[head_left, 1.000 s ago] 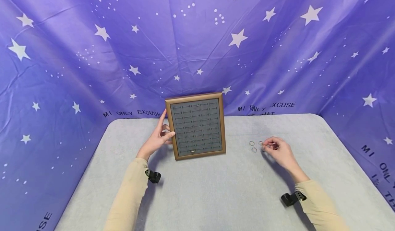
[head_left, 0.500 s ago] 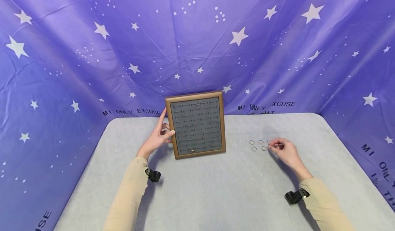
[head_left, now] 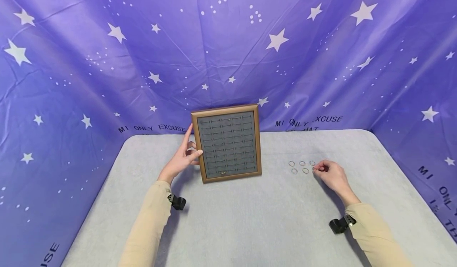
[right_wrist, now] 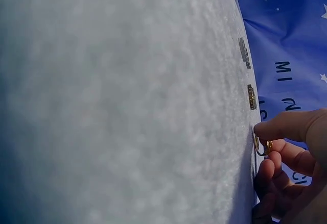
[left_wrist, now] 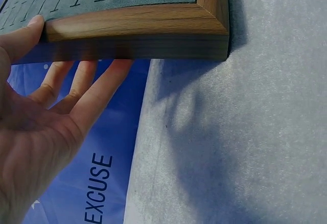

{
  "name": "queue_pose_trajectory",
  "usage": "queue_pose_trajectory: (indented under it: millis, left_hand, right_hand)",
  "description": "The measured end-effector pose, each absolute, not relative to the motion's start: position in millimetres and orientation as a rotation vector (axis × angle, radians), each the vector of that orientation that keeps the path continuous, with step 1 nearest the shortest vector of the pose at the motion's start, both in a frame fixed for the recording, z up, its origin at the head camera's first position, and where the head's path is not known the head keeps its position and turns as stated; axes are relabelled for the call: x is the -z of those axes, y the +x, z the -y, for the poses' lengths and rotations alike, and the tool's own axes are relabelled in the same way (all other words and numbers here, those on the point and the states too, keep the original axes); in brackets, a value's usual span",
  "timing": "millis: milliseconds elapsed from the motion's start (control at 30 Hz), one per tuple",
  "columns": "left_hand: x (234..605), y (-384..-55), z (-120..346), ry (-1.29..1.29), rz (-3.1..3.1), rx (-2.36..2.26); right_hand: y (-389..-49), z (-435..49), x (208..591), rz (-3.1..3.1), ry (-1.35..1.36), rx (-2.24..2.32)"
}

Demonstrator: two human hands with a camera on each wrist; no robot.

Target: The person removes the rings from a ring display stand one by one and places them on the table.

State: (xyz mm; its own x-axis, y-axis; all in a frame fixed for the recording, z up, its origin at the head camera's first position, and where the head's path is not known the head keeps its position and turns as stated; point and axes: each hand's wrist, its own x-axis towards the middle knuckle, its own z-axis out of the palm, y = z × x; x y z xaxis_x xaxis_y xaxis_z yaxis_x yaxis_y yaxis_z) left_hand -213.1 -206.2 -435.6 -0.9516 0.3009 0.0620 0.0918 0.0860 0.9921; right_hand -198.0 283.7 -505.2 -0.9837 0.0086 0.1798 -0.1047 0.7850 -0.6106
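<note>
My left hand holds the left edge of a wood-framed ring display board, thumb on the front of the frame and fingers behind it. The board stands tilted up, its dark grey face lined with rows of slots; a gold ring sits in the bottom row. To the right, my right hand pinches a gold-coloured ring between thumb and fingers, low at the tabletop. Beside it several rings lie in two rows, among them a near ring and a far ring.
A pale grey cloth covers the table. Behind and at both sides hangs a purple curtain with white stars and lettering. Each wrist wears a small black camera, such as the right camera.
My right hand has moved slightly right along the rings, and rings it covered before now show. The left hand and display board have stayed in place.
</note>
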Motion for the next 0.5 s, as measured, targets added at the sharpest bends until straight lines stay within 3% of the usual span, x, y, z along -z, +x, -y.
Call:
queue_pose_trajectory:
  millis: [500]
  left_hand:
    - [448,-221,210,0.414,-2.2,-1.978]
  right_hand:
    - [-198,-283,504,2.864,-0.006,-0.949]
